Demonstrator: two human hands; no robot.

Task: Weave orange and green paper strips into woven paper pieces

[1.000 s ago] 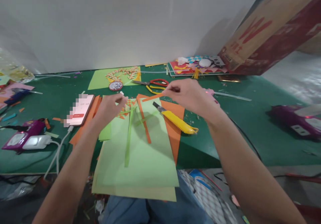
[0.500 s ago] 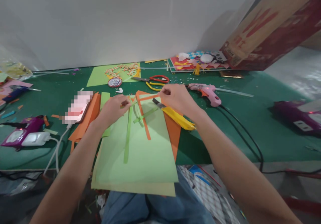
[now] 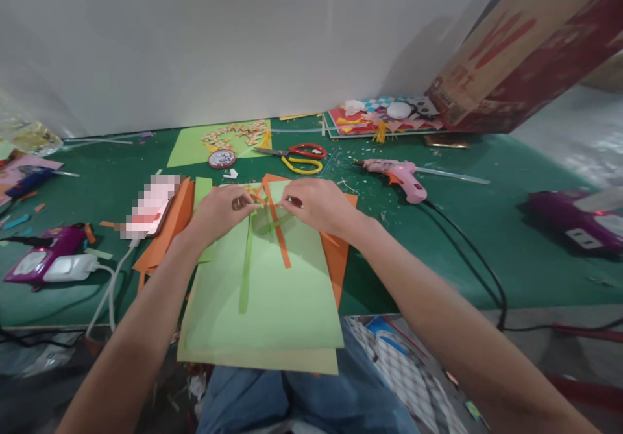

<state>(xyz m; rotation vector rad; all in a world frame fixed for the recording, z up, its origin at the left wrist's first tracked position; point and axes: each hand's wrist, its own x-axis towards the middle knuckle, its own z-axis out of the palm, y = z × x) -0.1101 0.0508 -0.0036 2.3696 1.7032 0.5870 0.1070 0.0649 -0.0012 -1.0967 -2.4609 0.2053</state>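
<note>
Light green paper sheets lie in front of me, overhanging the table's near edge, with an orange sheet partly beneath. My left hand pinches the small woven piece of orange and green strips at the top of the sheets. A green strip hangs down from it. My right hand is closed, thumb against fingers, at the orange strip's end close to my left fingertips. Another orange strip slants down between the hands, over a short green strip.
Scissors and a pink glue gun with its cable lie beyond my hands. A phone and purple power strip are at left, another purple power strip at right. A cardboard box leans at back right.
My right hand has moved left and slightly nearer, up to my left hand, bringing the orange strip's end inward. The yellow cutter is no longer visible. My left hand has shifted slightly right.
</note>
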